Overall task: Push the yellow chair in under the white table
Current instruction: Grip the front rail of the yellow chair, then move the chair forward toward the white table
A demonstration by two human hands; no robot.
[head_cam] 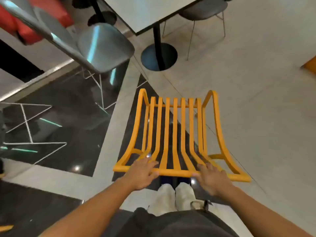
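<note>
Both hands on the chair (174, 134) now: left hand (142, 173) and right hand (212, 180) sit well apart on its top rail, fingers draped over the bar, grip looking loose. The chair stands on the floor (256, 117), well short of the table (150, 12), whose corner and black post (158, 47) lie ahead. The push looks barely begun. Next: firm hold, straight shove forward, seat aimed beside that post.
</note>
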